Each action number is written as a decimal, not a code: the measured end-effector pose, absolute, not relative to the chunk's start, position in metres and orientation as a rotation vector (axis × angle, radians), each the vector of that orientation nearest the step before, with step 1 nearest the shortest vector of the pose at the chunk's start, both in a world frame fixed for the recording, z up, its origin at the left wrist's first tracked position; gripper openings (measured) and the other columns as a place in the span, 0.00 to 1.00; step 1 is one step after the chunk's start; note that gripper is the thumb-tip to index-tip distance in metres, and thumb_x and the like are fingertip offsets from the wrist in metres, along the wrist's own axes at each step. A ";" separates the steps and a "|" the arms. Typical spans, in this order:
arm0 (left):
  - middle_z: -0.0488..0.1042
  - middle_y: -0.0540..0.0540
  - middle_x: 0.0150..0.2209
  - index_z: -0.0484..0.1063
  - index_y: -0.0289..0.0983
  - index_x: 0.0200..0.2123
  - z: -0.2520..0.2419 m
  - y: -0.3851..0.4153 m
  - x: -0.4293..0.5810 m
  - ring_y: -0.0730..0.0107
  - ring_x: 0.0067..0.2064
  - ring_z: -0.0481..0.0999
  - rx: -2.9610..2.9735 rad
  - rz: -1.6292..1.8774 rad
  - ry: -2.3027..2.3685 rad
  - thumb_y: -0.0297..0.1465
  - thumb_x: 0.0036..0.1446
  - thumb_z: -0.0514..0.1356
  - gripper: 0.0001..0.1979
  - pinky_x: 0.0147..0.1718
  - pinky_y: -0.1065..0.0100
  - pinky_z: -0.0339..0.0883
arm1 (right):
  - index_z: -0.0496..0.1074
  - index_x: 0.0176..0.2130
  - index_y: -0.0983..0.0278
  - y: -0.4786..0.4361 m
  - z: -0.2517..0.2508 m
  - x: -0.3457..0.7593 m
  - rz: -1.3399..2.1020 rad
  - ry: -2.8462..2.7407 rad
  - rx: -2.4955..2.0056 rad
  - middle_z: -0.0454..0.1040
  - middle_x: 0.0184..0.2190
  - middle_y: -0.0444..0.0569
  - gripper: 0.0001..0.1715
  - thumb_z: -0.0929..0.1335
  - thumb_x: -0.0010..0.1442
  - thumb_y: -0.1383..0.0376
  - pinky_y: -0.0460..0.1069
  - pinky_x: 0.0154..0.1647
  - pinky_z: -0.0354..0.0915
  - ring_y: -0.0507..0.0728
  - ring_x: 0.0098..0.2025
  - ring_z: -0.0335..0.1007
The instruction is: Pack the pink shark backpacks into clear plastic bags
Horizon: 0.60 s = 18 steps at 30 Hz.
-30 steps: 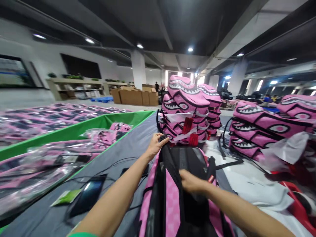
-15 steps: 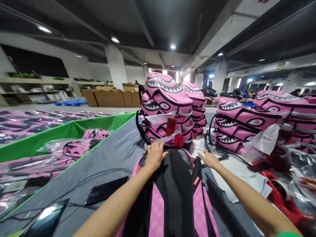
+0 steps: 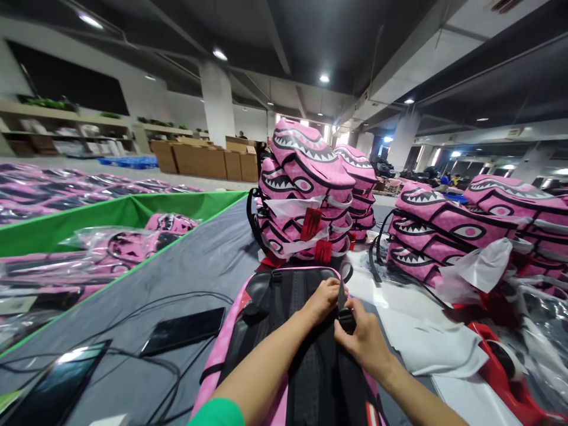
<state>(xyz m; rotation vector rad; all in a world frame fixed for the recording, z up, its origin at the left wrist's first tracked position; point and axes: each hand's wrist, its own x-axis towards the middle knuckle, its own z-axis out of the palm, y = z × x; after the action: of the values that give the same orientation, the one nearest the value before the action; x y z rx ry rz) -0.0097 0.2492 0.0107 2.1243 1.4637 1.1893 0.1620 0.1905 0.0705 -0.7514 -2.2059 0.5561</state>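
a pink and black backpack is laid back-side up on the grey bench, close in front of the person. a black strap near its top is gripped by the left hand, with the fingers curled shut around it. the strap's buckle is pinched between thumb and fingers of the right hand, just below the left. a stack of pink shark-face backpacks is piled just beyond. a dark phone is laid on the bench to the left, and white sheets are spread on the right.
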 end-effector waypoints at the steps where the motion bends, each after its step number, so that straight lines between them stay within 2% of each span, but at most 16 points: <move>1: 0.81 0.45 0.42 0.80 0.41 0.34 0.012 0.250 -0.008 0.60 0.53 0.74 2.095 1.221 1.468 0.29 0.59 0.64 0.04 0.56 0.57 0.64 | 0.60 0.35 0.58 0.178 0.071 0.162 0.528 -2.184 -0.715 0.64 0.19 0.37 0.07 0.65 0.57 0.62 0.46 0.21 0.57 0.52 0.17 0.63; 4: 0.80 0.45 0.41 0.77 0.37 0.38 0.023 0.249 -0.005 0.66 0.44 0.78 2.008 1.305 1.505 0.37 0.64 0.63 0.09 0.48 0.57 0.73 | 0.62 0.35 0.58 0.148 0.082 0.168 0.429 -2.172 -0.575 0.64 0.20 0.37 0.07 0.67 0.58 0.62 0.45 0.20 0.59 0.51 0.17 0.62; 6: 0.80 0.48 0.36 0.77 0.33 0.34 0.037 0.241 -0.007 0.69 0.37 0.79 1.977 1.352 1.532 0.41 0.66 0.60 0.17 0.44 0.62 0.75 | 0.63 0.35 0.58 0.141 0.093 0.180 0.467 -2.153 -0.578 0.63 0.20 0.37 0.07 0.68 0.59 0.61 0.45 0.19 0.58 0.51 0.17 0.61; 8: 0.80 0.47 0.32 0.78 0.34 0.27 0.053 0.223 -0.011 0.67 0.34 0.79 1.972 1.387 1.560 0.41 0.63 0.59 0.19 0.43 0.66 0.75 | 0.64 0.35 0.59 0.145 0.105 0.195 0.570 -2.081 -0.691 0.62 0.18 0.36 0.09 0.67 0.60 0.58 0.45 0.18 0.56 0.50 0.17 0.59; 9: 0.82 0.44 0.34 0.80 0.34 0.28 0.061 0.212 -0.012 0.64 0.38 0.80 1.969 1.405 1.577 0.39 0.59 0.61 0.15 0.46 0.66 0.74 | 0.64 0.35 0.59 0.150 0.111 0.202 0.610 -2.035 -0.756 0.61 0.18 0.36 0.10 0.67 0.61 0.56 0.45 0.18 0.55 0.50 0.17 0.58; 10: 0.82 0.41 0.40 0.81 0.34 0.34 0.069 0.200 -0.012 0.60 0.45 0.80 1.990 1.415 1.580 0.37 0.54 0.65 0.12 0.51 0.64 0.72 | 0.65 0.35 0.60 0.155 0.117 0.207 0.637 -2.002 -0.811 0.61 0.17 0.36 0.12 0.66 0.61 0.54 0.45 0.18 0.54 0.50 0.18 0.58; 11: 0.81 0.39 0.49 0.81 0.35 0.43 0.077 0.188 -0.010 0.56 0.55 0.76 2.051 1.412 1.557 0.35 0.49 0.68 0.17 0.59 0.60 0.66 | 0.66 0.34 0.60 0.161 0.123 0.211 0.658 -1.993 -0.838 0.61 0.17 0.37 0.14 0.65 0.61 0.52 0.45 0.18 0.54 0.50 0.18 0.57; 12: 0.76 0.40 0.58 0.77 0.39 0.53 0.085 0.177 -0.007 0.54 0.63 0.70 2.145 1.395 1.501 0.32 0.45 0.70 0.28 0.65 0.55 0.59 | 0.66 0.34 0.61 0.165 0.130 0.211 0.682 -2.021 -0.826 0.62 0.18 0.38 0.15 0.65 0.61 0.52 0.45 0.19 0.55 0.51 0.19 0.58; 13: 0.72 0.41 0.62 0.72 0.41 0.59 0.092 0.169 -0.002 0.54 0.66 0.65 2.242 1.377 1.423 0.30 0.43 0.71 0.36 0.68 0.52 0.51 | 0.67 0.34 0.61 0.168 0.137 0.209 0.708 -2.073 -0.776 0.65 0.20 0.39 0.15 0.66 0.61 0.52 0.45 0.22 0.58 0.51 0.21 0.61; 14: 0.73 0.42 0.61 0.70 0.43 0.60 0.099 0.164 0.003 0.55 0.66 0.65 2.311 1.353 1.349 0.28 0.43 0.70 0.37 0.70 0.51 0.46 | 0.68 0.34 0.62 0.171 0.145 0.205 0.733 -2.133 -0.703 0.69 0.23 0.41 0.14 0.67 0.60 0.53 0.45 0.24 0.60 0.51 0.24 0.64; 16: 0.81 0.47 0.47 0.76 0.42 0.50 0.110 0.160 0.010 0.60 0.54 0.75 2.306 1.339 1.306 0.26 0.47 0.67 0.25 0.68 0.53 0.50 | 0.69 0.36 0.62 0.175 0.164 0.195 0.796 -2.223 -0.554 0.73 0.28 0.43 0.16 0.70 0.58 0.53 0.46 0.29 0.63 0.52 0.28 0.68; 18: 0.78 0.52 0.30 0.77 0.41 0.35 0.115 0.160 0.010 0.66 0.39 0.76 2.142 1.392 1.413 0.27 0.51 0.63 0.07 0.64 0.56 0.57 | 0.68 0.39 0.62 0.184 0.182 0.185 0.910 -2.245 -0.490 0.71 0.26 0.41 0.22 0.73 0.56 0.50 0.45 0.27 0.62 0.51 0.26 0.67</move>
<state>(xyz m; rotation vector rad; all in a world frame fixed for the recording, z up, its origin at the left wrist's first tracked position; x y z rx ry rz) 0.0098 0.1597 0.1147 2.1420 1.4128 1.3921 0.1852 0.1841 0.1823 -0.4899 -2.2454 0.9098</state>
